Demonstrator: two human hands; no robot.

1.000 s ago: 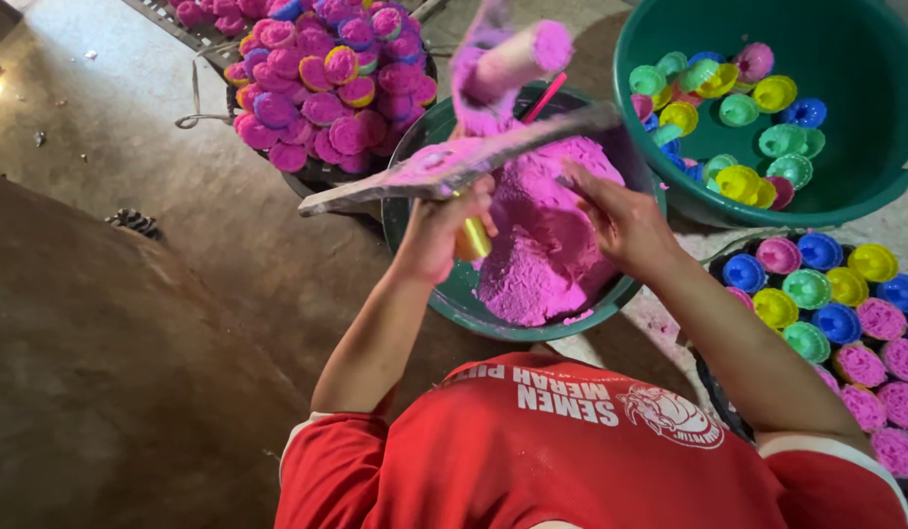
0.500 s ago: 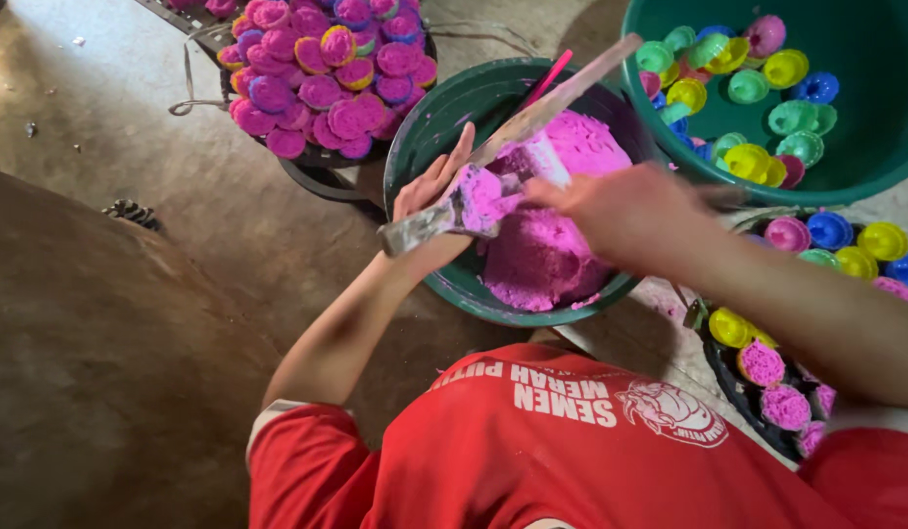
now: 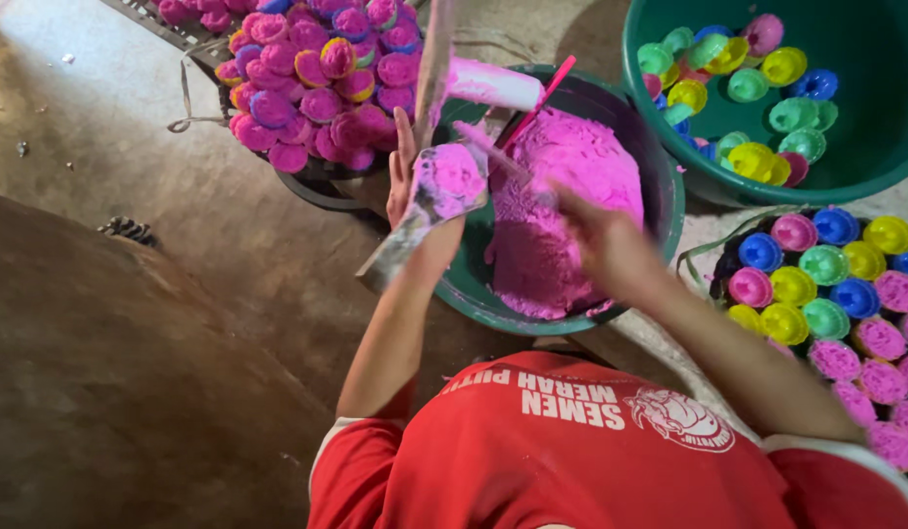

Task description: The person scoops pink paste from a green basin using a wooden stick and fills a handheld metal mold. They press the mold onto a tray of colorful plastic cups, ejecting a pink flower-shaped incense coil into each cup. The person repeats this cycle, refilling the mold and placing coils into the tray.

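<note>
Left hand (image 3: 407, 181), fingers open, steadies a powder-filled cup (image 3: 448, 179) against a stick (image 3: 427, 118); right hand's (image 3: 596, 240) grip is blurred. The loose powder looks light and crumbly, so the cup is best held by its sides.

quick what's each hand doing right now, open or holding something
Left hand: open, fingers straight, pressed against a pink-filled mould on the wooden strip.
Right hand: blurred over the pink powder; grip cannot be told.
</note>
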